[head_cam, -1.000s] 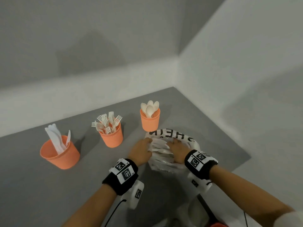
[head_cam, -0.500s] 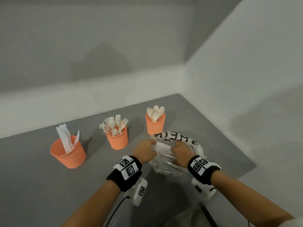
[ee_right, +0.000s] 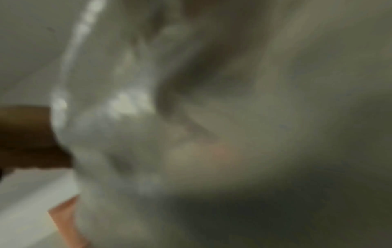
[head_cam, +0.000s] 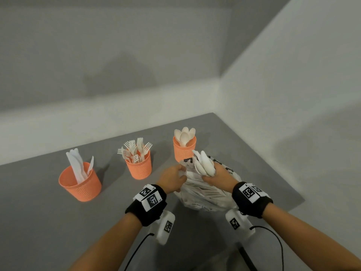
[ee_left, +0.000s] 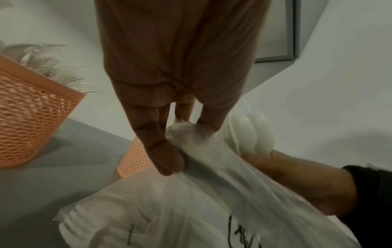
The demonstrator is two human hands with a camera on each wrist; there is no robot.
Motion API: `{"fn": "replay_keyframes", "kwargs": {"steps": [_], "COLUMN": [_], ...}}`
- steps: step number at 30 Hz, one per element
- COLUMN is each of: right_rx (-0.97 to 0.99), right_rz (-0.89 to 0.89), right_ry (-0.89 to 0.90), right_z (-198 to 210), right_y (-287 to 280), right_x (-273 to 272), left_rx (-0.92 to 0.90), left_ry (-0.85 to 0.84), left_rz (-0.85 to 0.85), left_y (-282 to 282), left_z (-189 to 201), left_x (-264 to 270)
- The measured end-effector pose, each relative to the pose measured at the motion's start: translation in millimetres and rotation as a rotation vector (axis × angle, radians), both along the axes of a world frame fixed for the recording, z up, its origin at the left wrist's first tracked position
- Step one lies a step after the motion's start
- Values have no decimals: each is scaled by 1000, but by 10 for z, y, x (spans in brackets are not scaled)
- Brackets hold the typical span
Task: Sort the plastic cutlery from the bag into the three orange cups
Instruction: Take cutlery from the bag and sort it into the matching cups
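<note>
A clear plastic bag (head_cam: 205, 194) of white cutlery lies on the grey table (head_cam: 39, 222). My left hand (head_cam: 172, 178) pinches the bag's rim (ee_left: 186, 132) by its left edge. My right hand (head_cam: 216, 176) grips a bundle of white spoons (head_cam: 204, 163), lifted out above the bag's mouth; the same spoons (ee_left: 252, 132) show past my left fingers. Three orange cups stand behind: one with knives (head_cam: 80, 184), one with forks (head_cam: 139, 165), one with spoons (head_cam: 184, 148). The right wrist view is blurred, filled by the bag (ee_right: 191, 134).
The table's right edge (head_cam: 273, 173) runs close beside the bag, with white walls behind and to the right. Wrist-camera cables (head_cam: 273, 237) hang under my forearms. Bare grey tabletop lies in front of the cups at the left.
Both hands were on the bag's mouth, opening it. Now my right hand has come up out of the bag holding a bundle of spoons, while my left keeps hold of the rim.
</note>
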State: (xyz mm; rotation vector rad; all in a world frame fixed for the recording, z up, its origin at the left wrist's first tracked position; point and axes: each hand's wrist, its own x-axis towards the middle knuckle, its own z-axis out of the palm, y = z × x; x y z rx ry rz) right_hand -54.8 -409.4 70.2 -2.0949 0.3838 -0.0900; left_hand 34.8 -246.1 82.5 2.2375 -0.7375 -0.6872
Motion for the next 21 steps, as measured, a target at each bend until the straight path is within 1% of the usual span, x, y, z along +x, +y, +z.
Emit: {"fn": "replay_keyframes", "kwargs": {"steps": [2, 4, 6, 7, 9, 11, 14, 16, 18, 21], "right_rx": [134, 248, 355, 426, 550, 622, 670, 684, 686, 680], "right_rz": [-32, -59, -71, -65, -38, -26, -48, -53, -67, -58], "right_ry": [-54, -127, -193, -211, -238, -254, -256, -273, -257, -231], "right_z": [111, 279, 426, 468, 524, 511, 477, 449, 410, 323], "right_y": [62, 161, 280, 345, 494, 675, 964, 1161, 1354, 1624], "right_x": [68, 148, 262, 324, 448, 574, 724, 804, 870, 914], "left_rx": [-55, -110, -225, -298, -430, -508, -588, -657, -752, -873], "left_ry": [69, 39, 7, 42, 210, 471, 862, 1055, 1157, 1185], "left_rz": [6, 27, 121, 203, 380, 517, 614, 633, 629, 607], "left_y": [46, 110, 192, 238, 354, 489, 694, 818, 924, 1041], "left_z": [-32, -44, -23, 5, 35, 52, 39, 18, 27, 93], "left_x": [28, 65, 78, 73, 75, 62, 4, -26, -24, 14]}}
